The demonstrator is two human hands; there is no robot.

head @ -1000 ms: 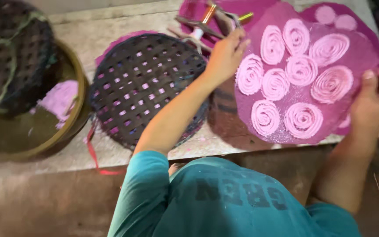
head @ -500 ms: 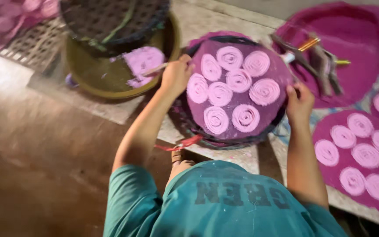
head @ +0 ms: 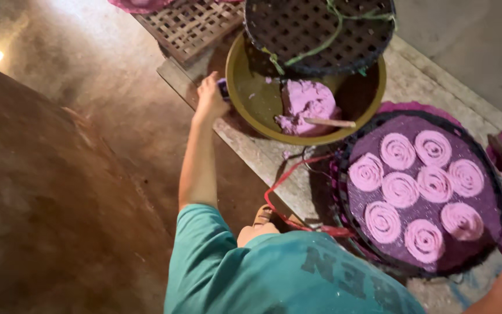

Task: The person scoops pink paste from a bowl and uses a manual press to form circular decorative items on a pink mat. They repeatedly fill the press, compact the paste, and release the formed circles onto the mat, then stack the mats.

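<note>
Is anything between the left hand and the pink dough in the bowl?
Only the rim of the round olive-yellow bowl: the left hand sits at its outer edge, and the pink dough lump lies inside, uncovered.

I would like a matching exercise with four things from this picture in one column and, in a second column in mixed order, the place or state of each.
Things:
1. pink dough lump
2. pink spirals
3. empty woven tray
4. left hand

Places or states:
A. resting over the far rim of the bowl
B. at the near left rim of the bowl
C. inside the yellow-brown bowl, with a wooden stick on it
D. laid on a round dark tray covered with purple cloth

Pairs: 1-C, 2-D, 3-A, 4-B
</note>
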